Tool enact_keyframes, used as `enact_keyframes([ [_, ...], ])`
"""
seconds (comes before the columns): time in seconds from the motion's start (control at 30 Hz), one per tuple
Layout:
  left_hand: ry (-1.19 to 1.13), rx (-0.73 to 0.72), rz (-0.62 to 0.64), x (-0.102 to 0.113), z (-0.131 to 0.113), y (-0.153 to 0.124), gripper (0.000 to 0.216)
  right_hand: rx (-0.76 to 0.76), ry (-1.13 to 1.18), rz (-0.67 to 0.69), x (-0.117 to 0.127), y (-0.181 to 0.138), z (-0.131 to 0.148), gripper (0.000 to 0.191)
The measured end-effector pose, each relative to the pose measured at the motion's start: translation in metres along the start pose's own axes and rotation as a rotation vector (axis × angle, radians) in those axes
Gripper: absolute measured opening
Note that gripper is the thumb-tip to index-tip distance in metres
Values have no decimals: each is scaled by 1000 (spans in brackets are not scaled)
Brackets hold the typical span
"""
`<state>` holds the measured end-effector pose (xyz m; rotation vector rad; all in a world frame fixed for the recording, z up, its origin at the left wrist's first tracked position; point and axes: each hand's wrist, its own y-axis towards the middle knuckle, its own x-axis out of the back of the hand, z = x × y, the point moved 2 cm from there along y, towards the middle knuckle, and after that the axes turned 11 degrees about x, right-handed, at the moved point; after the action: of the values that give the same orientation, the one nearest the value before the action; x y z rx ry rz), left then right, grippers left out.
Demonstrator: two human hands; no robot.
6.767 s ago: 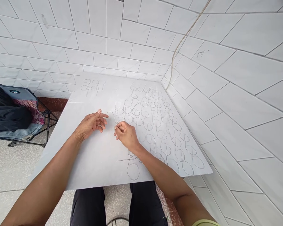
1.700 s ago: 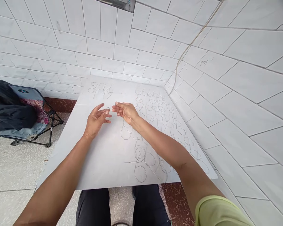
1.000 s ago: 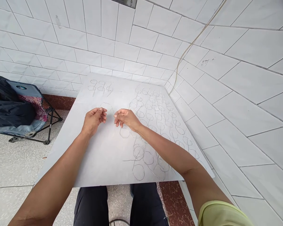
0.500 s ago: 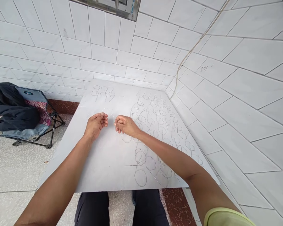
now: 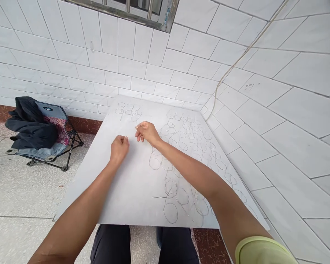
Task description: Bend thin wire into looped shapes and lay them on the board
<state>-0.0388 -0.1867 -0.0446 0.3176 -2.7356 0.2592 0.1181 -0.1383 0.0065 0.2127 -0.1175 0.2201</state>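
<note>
The right hand (image 5: pixel 146 132) pinches a thin wire (image 5: pixel 136 121) between thumb and fingertips, above the middle of the desk (image 5: pixel 121 198) toward its far side. The left hand (image 5: pixel 120 148), just left of the desk's middle, has its fingers curled in; whether it grips anything I cannot tell. Many looped wires (image 5: pixel 171 212) cover the desk's right part, and a small looped group (image 5: pixel 121 108) lies at its far-left corner. Beyond the desk's left edge, a folding chair (image 5: pixel 51 151) bears dark clothing (image 5: pixel 34 128).
</note>
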Motion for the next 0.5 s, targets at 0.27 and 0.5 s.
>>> enact_keyframes([
  [0.27, 713, -342, 138, -18, -1, -24, 18, -263, -62, -76, -80, 94, -16, 9],
  [0.5, 743, -327, 157, -17, 0, -24, 22, -371, -155, -101, -101, 113, -42, 13],
])
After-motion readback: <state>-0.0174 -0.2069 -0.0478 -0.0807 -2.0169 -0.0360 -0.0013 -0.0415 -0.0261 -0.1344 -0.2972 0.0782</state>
